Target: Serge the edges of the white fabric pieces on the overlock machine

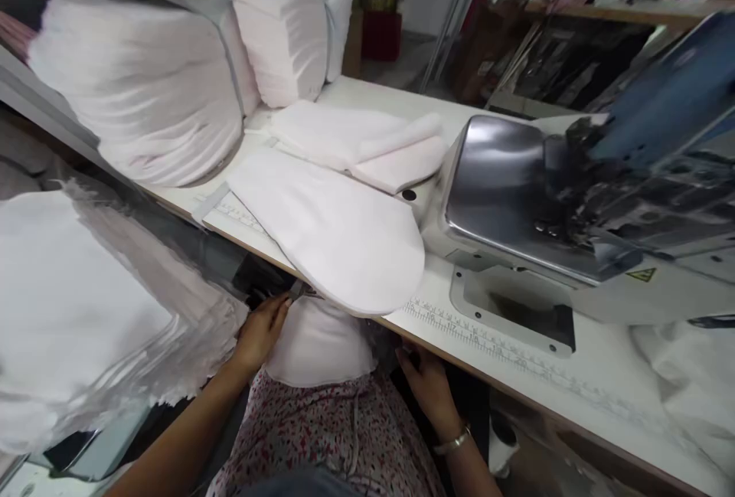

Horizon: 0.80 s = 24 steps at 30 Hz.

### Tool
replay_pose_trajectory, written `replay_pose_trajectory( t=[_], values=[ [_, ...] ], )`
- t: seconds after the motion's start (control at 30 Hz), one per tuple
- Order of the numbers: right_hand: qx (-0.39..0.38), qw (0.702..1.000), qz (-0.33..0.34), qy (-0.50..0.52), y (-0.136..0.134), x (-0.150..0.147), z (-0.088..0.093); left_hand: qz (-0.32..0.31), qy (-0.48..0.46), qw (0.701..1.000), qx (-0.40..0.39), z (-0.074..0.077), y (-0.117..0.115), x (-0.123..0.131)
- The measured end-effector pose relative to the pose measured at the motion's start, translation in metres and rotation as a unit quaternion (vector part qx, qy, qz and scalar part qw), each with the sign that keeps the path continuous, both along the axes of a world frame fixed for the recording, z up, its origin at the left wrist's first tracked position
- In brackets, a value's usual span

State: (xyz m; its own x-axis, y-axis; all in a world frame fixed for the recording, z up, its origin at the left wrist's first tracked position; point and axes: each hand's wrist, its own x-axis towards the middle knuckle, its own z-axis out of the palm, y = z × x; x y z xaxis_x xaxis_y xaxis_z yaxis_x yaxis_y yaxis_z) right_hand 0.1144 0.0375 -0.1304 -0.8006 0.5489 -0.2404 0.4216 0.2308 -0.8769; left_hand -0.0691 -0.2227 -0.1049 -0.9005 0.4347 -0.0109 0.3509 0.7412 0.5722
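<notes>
My left hand (262, 335) is at the table's front edge, its fingers closed beside a small dark grey item I cannot make out. Right beside it, a white fabric piece (321, 344) with a curved edge hangs over my lap. My right hand (428, 388), with a bracelet at the wrist, is low by the table edge; thumb and fingers are apart, and the fingertips are partly hidden in shadow. No object shows in it. Above both hands, a large rounded white fabric piece (344, 229) lies flat on the table and slightly overhangs its edge.
A sewing machine (499, 175) with a shiny metal bed stands at the right. Folded white pieces (356, 133) lie behind the flat one. Tied stacks of white fabric (143, 83) stand at the back left. Another fabric pile (74, 305) is at my left. A printed ruler (459, 328) runs along the table.
</notes>
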Motion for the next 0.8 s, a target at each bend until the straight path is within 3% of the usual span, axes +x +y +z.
replay_pose_trajectory(
  t=[0.07,0.17,0.27,0.4,0.5,0.6,0.8],
  values=[
    [0.002,1.000,0.029,0.001,-0.018,0.007,-0.011,0.000,0.014,1.000,0.000,-0.002,0.000,0.009],
    [0.001,0.996,0.093,-0.005,-0.046,0.015,-0.026,-0.079,0.001,0.997,0.012,0.003,0.011,0.026],
    [0.025,0.991,0.131,-0.020,-0.061,0.014,-0.041,-0.130,-0.014,0.991,0.023,-0.002,0.015,0.032],
    [0.078,0.986,0.142,-0.035,-0.060,0.009,-0.052,-0.119,-0.007,0.993,0.020,-0.017,-0.010,0.044],
    [0.093,0.981,0.164,-0.034,-0.056,0.006,-0.054,-0.188,-0.022,0.982,0.010,-0.016,-0.033,0.063],
    [0.098,0.979,0.176,-0.034,-0.055,0.007,-0.055,-0.242,-0.009,0.970,-0.015,-0.010,-0.040,0.075],
    [0.111,0.978,0.176,-0.006,-0.051,0.012,-0.053,-0.298,-0.001,0.955,-0.011,-0.009,-0.045,0.060]
  ],
)
